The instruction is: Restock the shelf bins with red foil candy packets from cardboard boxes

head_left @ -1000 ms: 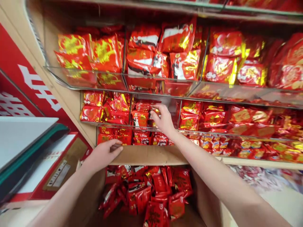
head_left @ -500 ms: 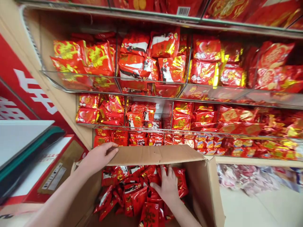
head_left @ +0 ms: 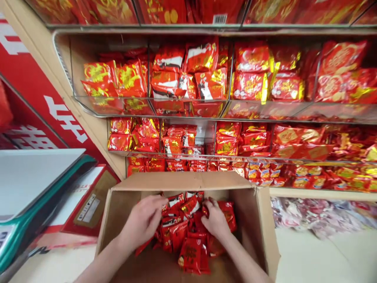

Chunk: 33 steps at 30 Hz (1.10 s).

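An open cardboard box (head_left: 265, 232) holds a loose heap of small red packets (head_left: 193, 255). Inside its left half, my left hand (head_left: 147, 220) hovers over the packets with fingers curled and thumb apart from them, nothing visible in its grasp. On the right side of the heap, my right hand (head_left: 215, 218) reaches down with bent fingers among the packets. Its fingertips touch red wrappers, and whether they grip one cannot be made out.
Shelves (head_left: 188, 114) with red and gold packets rise behind the box. At the left are a grey-topped teal object (head_left: 38, 177) and a red-edged carton (head_left: 91, 204). Clear plastic bags (head_left: 318, 216) lie on the floor at the right.
My left hand has left the box's back flap and moved down over the packets. My right hand has shifted slightly and its fingers have curled more. The view has shifted a little.
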Each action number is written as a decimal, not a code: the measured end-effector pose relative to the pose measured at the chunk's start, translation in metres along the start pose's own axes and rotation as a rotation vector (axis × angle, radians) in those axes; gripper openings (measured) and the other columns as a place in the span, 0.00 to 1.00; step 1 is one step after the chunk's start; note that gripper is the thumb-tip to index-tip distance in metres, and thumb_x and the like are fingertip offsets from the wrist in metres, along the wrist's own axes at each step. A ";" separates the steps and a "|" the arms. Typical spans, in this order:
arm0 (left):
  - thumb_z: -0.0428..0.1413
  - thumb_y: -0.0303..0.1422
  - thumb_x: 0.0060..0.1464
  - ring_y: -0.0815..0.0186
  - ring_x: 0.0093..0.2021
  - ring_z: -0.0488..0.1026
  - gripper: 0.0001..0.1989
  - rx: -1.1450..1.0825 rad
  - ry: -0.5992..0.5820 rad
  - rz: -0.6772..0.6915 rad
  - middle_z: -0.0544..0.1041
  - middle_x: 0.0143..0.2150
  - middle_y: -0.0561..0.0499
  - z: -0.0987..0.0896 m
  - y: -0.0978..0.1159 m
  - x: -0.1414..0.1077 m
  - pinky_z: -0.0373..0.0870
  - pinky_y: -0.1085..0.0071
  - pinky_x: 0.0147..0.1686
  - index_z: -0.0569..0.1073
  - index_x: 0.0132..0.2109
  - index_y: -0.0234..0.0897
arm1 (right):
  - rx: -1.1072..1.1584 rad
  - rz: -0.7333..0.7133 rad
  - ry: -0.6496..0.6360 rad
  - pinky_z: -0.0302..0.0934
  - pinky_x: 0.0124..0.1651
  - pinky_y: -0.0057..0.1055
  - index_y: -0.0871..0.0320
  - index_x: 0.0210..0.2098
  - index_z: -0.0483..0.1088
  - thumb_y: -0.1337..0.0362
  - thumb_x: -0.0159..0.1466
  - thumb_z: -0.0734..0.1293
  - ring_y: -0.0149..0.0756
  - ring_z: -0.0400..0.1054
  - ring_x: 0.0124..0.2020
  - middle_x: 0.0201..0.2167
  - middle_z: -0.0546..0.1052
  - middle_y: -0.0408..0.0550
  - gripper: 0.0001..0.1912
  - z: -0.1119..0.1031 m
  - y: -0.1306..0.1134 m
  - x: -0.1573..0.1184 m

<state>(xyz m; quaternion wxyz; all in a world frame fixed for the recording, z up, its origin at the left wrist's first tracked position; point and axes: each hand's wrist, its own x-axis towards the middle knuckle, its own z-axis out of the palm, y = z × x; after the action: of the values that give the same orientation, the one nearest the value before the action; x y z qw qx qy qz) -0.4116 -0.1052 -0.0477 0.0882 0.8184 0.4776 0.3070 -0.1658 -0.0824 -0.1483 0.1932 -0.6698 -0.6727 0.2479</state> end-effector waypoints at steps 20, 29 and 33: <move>0.57 0.32 0.50 0.60 0.49 0.70 0.19 -1.639 0.222 -0.959 0.76 0.47 0.48 0.107 0.062 -0.023 0.65 0.64 0.49 0.68 0.50 0.41 | 1.480 0.399 -0.030 0.62 0.45 0.33 0.53 0.44 0.66 0.62 0.48 0.72 0.36 0.69 0.42 0.43 0.74 0.43 0.24 0.013 -0.027 -0.077; 0.61 0.29 0.43 0.63 0.53 0.67 0.28 -1.569 0.219 -1.143 0.72 0.52 0.53 0.110 0.064 -0.049 0.64 0.69 0.51 0.65 0.52 0.47 | 1.564 0.489 -0.111 0.65 0.37 0.33 0.55 0.34 0.66 0.55 0.52 0.69 0.35 0.71 0.31 0.32 0.76 0.42 0.15 0.024 -0.030 -0.078; 0.63 0.31 0.41 0.60 0.47 0.71 0.27 -1.442 0.028 -1.077 0.75 0.47 0.51 0.104 0.064 -0.050 0.69 0.66 0.46 0.65 0.50 0.44 | 1.206 0.284 -0.152 0.62 0.43 0.35 0.54 0.44 0.64 0.52 0.58 0.62 0.38 0.69 0.41 0.40 0.75 0.47 0.17 0.022 -0.032 -0.083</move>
<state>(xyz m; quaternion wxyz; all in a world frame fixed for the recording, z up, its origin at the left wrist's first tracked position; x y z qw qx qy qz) -0.3216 -0.1657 -0.1236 0.7064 0.2257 0.4891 0.4591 -0.2017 -0.1665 -0.1409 0.4543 -0.5062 -0.3308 0.6542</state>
